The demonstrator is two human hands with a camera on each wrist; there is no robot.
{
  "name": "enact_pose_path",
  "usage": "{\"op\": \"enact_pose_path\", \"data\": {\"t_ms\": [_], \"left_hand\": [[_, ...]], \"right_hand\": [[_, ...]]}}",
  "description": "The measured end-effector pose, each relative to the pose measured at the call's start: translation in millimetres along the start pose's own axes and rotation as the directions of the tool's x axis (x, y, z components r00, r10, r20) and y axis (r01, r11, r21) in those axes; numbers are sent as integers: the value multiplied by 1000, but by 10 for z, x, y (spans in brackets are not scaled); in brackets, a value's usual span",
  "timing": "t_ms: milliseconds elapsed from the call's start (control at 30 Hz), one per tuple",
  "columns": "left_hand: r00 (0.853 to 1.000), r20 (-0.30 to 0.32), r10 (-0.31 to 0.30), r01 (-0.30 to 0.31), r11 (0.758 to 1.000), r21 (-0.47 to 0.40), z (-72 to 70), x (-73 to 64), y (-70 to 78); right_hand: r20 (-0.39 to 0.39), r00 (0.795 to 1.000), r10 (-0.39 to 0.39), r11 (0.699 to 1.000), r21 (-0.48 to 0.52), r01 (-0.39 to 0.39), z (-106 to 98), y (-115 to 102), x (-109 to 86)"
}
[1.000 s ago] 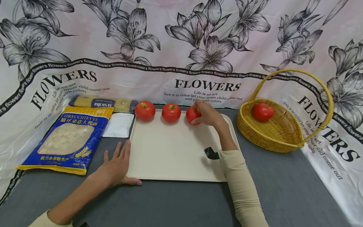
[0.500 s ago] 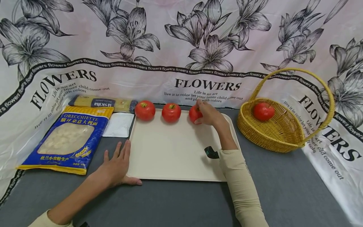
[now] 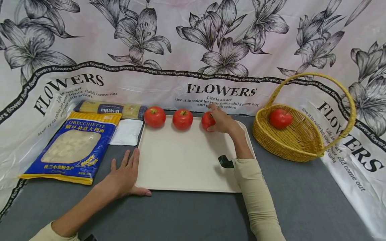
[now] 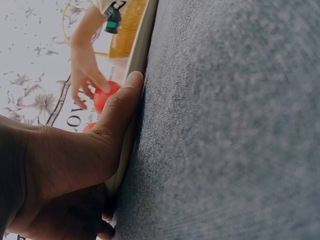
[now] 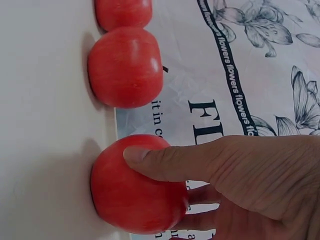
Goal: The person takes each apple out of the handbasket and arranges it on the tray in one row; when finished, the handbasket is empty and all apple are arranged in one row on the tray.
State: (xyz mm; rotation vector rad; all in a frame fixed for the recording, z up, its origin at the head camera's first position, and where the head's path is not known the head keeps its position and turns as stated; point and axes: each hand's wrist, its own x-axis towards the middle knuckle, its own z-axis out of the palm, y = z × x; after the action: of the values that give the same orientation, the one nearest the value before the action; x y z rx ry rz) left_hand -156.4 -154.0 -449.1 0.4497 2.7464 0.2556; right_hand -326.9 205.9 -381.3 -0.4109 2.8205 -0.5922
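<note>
My right hand (image 3: 222, 121) holds a red apple (image 5: 132, 195) at the back right of the cream tray (image 3: 193, 160). Its thumb lies on the apple's near side, and the other fingers reach behind it, partly hidden. Two more apples stand in line to the left along the tray's back edge: a middle apple (image 3: 182, 119) and a left apple (image 3: 154, 117). My left hand (image 3: 123, 179) rests with spread, straight fingers at the tray's front left corner. In the left wrist view, its thumb (image 4: 122, 102) lies along the tray's edge.
A yellow wicker basket (image 3: 283, 149) with a tall handle stands right of the tray, one apple (image 3: 280, 118) inside. On the left lie a blue orecchiette bag (image 3: 70, 147), a white packet (image 3: 126, 132) and a spaghetti pack (image 3: 111, 109). A flower-printed cloth (image 3: 135, 83) hangs behind.
The apple in my right hand has shifted slightly right along the tray's back edge, then stays put. My left hand has not moved.
</note>
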Motion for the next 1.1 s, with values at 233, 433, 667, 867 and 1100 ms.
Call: {"op": "enact_pose_path", "data": {"t_ms": [233,433,667,867,1100], "left_hand": [[1000,4,-3,3,1000,-3,5,0,-7],[1000,2,-1,1,1000,-1,6,-10,-5],[1000,-1,0,0,1000,-4,4,-10,4],[1000,-1,1,-1,1000,3,3,-13,2],[1000,-2,0,0,1000,8,10,2,0]], "right_hand": [[-19,997,-73,997,37,74,-68,33,-9],[-46,994,-100,995,25,101,-145,49,-53],[-92,993,-74,996,51,79,-277,144,-127],[-167,986,-16,998,62,27,-456,251,-295],[-230,971,68,994,104,-45,-653,385,-528]]}}
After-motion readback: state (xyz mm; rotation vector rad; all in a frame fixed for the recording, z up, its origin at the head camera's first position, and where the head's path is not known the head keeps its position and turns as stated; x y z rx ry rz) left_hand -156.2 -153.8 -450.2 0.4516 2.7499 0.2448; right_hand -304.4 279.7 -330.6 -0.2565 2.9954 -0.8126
